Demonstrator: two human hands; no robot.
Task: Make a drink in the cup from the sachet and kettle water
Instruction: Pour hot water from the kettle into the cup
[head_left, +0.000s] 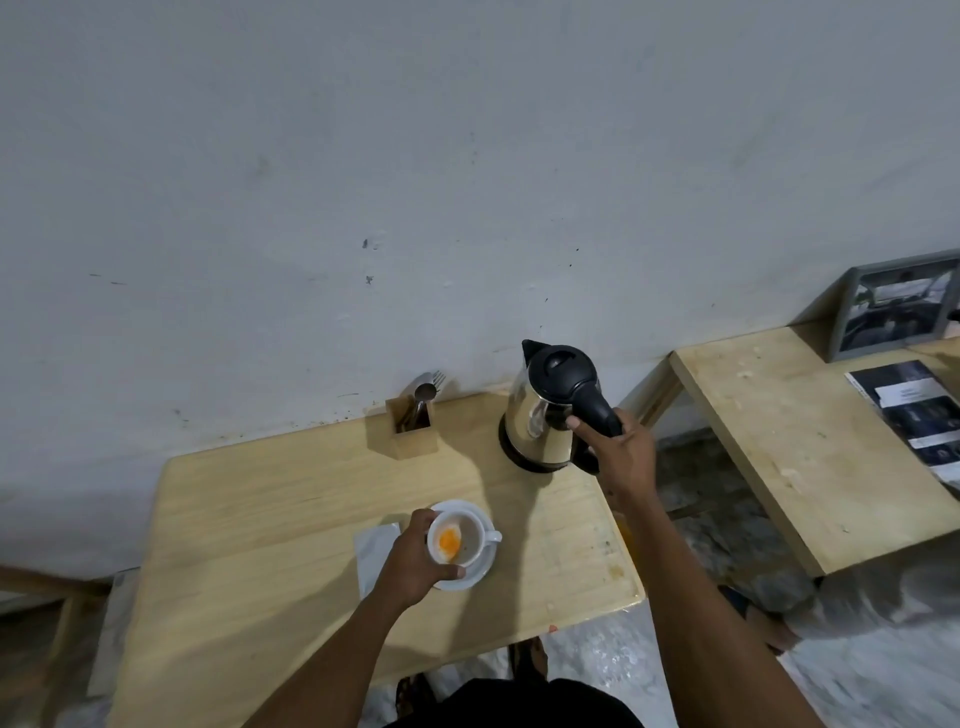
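Note:
A white cup (470, 538) with orange powder in it stands on a white saucer (480, 569) near the front of the wooden table (270, 519). My left hand (415, 561) wraps around the cup's left side. A steel kettle (545, 415) with a black lid and handle stands upright on its base at the back right of the table. My right hand (615, 447) grips the kettle's black handle. A white sachet or napkin (371, 548) lies flat just left of the saucer, partly under my left hand.
A wooden holder (408, 428) with a spoon and fork stands at the back by the wall. A second wooden table (789, 447) to the right carries a framed picture (898, 306) and a dark booklet (919, 415). A gap separates the two tables.

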